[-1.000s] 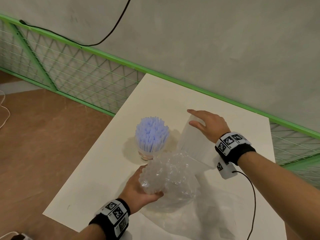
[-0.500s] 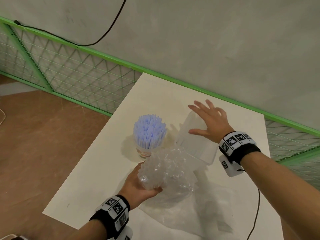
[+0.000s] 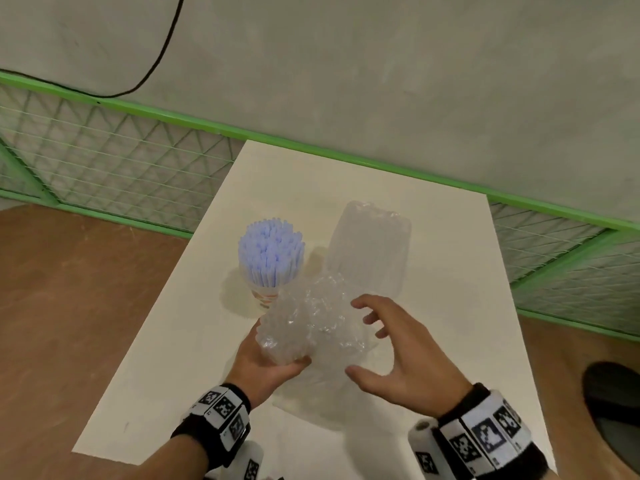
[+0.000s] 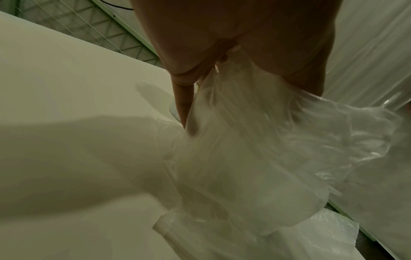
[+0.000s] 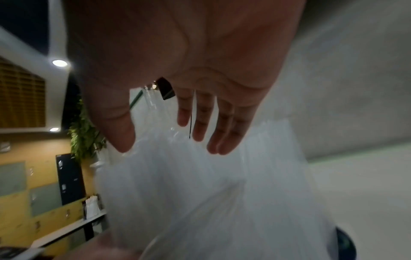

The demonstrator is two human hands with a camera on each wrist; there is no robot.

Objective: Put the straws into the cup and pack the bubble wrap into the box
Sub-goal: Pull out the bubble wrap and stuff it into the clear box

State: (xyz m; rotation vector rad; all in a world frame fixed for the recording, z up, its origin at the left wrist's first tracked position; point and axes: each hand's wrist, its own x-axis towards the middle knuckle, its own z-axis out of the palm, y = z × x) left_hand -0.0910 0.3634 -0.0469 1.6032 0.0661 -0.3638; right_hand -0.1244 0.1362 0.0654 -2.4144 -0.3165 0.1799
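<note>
A bundle of blue-tipped straws stands upright in a paper cup on the white table. Right of it stands a tall clear box with some bubble wrap inside it near the top. My left hand grips a crumpled wad of bubble wrap just above the table; the wrap trails down from the fingers in the left wrist view. My right hand hovers at the wad's right side with fingers spread and loosely bent, holding nothing; the right wrist view shows its palm over the wrap.
A flat clear plastic sheet lies on the table under the wad. A green mesh fence runs behind the table along a grey wall. Brown floor lies to the left, and a dark shoe shows at the right edge.
My right hand has left the top of the clear box and come back toward me, to the right side of the wad. The left hand keeps its grip on the bubble wrap.
</note>
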